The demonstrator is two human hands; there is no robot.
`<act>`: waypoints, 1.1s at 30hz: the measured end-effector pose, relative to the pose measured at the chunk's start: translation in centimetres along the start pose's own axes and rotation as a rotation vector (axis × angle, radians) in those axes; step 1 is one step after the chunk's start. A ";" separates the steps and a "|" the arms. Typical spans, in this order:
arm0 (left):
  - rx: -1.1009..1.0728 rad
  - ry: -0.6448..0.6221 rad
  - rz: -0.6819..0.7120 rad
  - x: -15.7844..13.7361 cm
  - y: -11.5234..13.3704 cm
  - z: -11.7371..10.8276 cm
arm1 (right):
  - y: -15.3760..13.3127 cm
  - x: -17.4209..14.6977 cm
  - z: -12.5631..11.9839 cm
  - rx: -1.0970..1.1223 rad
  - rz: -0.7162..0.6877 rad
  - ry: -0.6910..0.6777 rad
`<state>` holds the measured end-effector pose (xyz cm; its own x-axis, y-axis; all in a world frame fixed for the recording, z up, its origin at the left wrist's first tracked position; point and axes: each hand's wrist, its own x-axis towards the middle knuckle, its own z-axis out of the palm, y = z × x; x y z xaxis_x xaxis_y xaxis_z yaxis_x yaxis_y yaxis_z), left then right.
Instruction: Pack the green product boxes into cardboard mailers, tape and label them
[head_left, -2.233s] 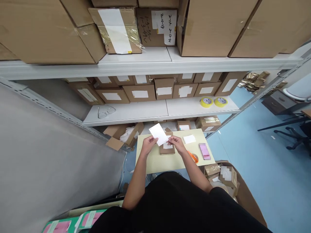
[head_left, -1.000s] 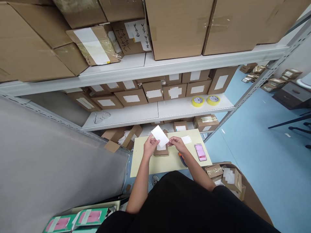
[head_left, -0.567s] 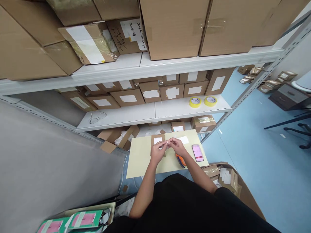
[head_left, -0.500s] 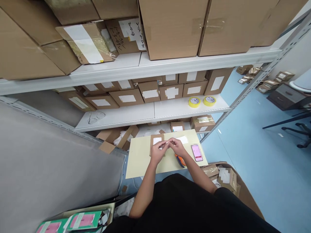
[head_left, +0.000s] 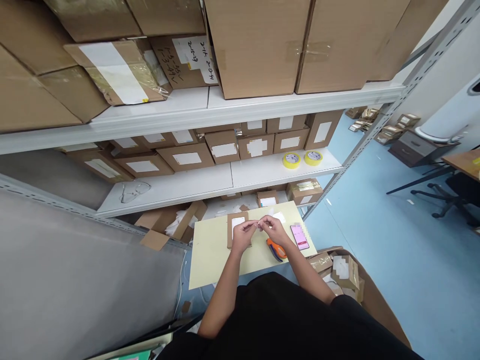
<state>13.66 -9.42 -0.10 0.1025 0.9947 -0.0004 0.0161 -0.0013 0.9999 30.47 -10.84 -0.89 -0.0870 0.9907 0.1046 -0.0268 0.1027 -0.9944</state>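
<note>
My left hand (head_left: 243,236) and my right hand (head_left: 273,228) meet over a pale yellow board (head_left: 210,250), fingertips pinched close together. Between them shows a tiny whitish piece, too small to name. Under and beside the left hand lies a flat brown cardboard box (head_left: 230,232) with a white label (head_left: 237,221), partly hidden by that hand. An orange and dark-blue hand tool (head_left: 276,249) rests below my right hand. Beyond the right fingers is a white paper slip (head_left: 279,217). Right of the forearm, a phone (head_left: 299,236) with a pink screen lies on the board.
A metal shelf (head_left: 180,192) with labelled boxes stands ahead, bearing two yellow tape rolls (head_left: 291,160) and glasses (head_left: 135,191). An open carton (head_left: 155,240) is left of the board. At right, a large carton (head_left: 375,305) holds small boxes. A grey wall (head_left: 93,280) is at left.
The view has turned a little, so the shelf sits further left in the picture. Both hands stay pinched together over the board, and more of the orange tool shows.
</note>
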 end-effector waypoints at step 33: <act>0.077 -0.041 0.010 2.5 -2.0 -3.3 | 2.0 3.2 4.0 0.193 0.133 0.076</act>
<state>10.57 -6.59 -2.08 0.1438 0.9896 0.0071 0.0913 -0.0204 0.9956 26.14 -7.81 -2.42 -0.0275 0.9990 -0.0358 -0.2106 -0.0408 -0.9767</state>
